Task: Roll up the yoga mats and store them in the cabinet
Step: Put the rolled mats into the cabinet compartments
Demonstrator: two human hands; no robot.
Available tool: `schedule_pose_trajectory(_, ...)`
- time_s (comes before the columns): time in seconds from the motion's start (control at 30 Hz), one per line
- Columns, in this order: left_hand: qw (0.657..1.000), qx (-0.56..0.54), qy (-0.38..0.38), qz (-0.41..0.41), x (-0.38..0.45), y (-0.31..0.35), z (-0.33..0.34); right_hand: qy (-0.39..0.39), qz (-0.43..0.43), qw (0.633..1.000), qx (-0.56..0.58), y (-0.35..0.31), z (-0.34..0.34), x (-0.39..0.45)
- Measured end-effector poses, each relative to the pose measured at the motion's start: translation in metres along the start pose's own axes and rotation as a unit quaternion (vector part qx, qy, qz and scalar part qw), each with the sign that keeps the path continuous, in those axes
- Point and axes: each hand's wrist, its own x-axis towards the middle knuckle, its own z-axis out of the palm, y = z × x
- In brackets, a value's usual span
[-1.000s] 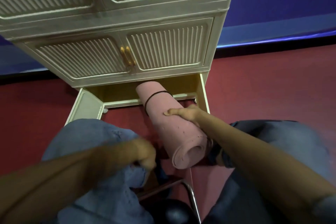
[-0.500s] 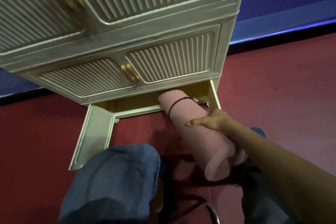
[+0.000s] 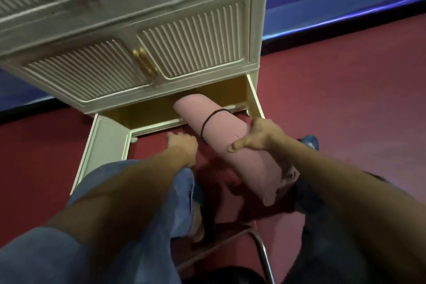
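Note:
A rolled pink yoga mat (image 3: 221, 129) with a black band round it lies slanted, its far end inside the open bottom compartment of the cream cabinet (image 3: 147, 30). My right hand (image 3: 255, 136) grips the roll round its middle, thumb on top. My left hand (image 3: 182, 145) reaches forward low over the red floor, just left of the roll and near the compartment's front edge; its fingers are hidden from me. The mat's near end hangs over my knees.
The bottom compartment's left door (image 3: 103, 145) stands swung out toward me, the right door (image 3: 254, 97) is open too. Ribbed doors with gold handles (image 3: 144, 62) above are closed. Red floor (image 3: 345, 99) spreads right. A metal chair frame (image 3: 260, 246) sits below my legs.
My left hand has come forward into view, up to the compartment beside the roll. The view tilted and moved closer to the cabinet; my right hand keeps its grip on the mat.

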Motion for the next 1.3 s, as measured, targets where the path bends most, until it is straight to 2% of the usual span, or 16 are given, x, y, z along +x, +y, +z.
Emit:
schedule_pose_trajectory(0.07, 0.996, 0.040, 0.072, 0.019, 0.015, -0.019, -0.015, 0.007, -0.015, 0.999, -0.027, 0.000, -0.005, -0.002)
schedule_pose_trajectory(0.27, 0.968, 0.139, 0.133, 0.162, 0.069, -0.044, -0.032, 0.013, -0.020, 1.000, -0.014, -0.024, 0.015, 0.022)
schedule_pose_trajectory(0.33, 0.961, 0.122, 0.140, 0.206, 0.081, -0.044, -0.029, 0.009, -0.009, 1.000, 0.010, -0.033, 0.020, 0.031)
schedule_pose_trajectory(0.5, 0.941, 0.003, 0.155, 0.300, 0.108, -0.064, -0.024, -0.016, 0.012, 0.999, 0.042, -0.041, 0.020, 0.047)
schedule_pose_trajectory(0.67, 0.936, 0.006, 0.162, 0.311, 0.112, -0.063, -0.020, -0.081, 0.002, 0.996, 0.028, -0.034, 0.021, 0.057)
schedule_pose_trajectory(0.8, 0.942, -0.004, 0.169, 0.291, 0.118, -0.068, -0.014, -0.170, 0.068, 0.980, 0.081, -0.007, 0.021, 0.060)
schedule_pose_trajectory(0.83, 0.944, -0.009, 0.172, 0.282, 0.118, -0.072, -0.013, -0.172, 0.090, 0.976, 0.101, -0.002, 0.019, 0.060)
schedule_pose_trajectory(0.93, 0.954, -0.020, 0.174, 0.243, 0.117, -0.082, -0.008, -0.110, 0.102, 0.981, 0.121, 0.005, 0.011, 0.062)
schedule_pose_trajectory(1.03, 0.967, -0.047, 0.169, 0.186, 0.117, -0.086, -0.007, 0.017, 0.084, 0.995, 0.046, 0.008, 0.003, 0.066)
schedule_pose_trajectory(1.1, 0.972, -0.072, 0.166, 0.150, 0.120, -0.086, -0.005, 0.074, 0.063, 0.993, 0.062, 0.007, 0.005, 0.066)
schedule_pose_trajectory(1.2, 0.975, -0.113, 0.158, 0.107, 0.127, -0.091, -0.006, 0.163, 0.009, 0.981, 0.104, -0.004, 0.008, 0.060)
schedule_pose_trajectory(1.3, 0.975, -0.127, 0.171, 0.063, 0.138, -0.099, -0.012, 0.324, -0.061, 0.939, 0.100, -0.016, 0.008, 0.054)
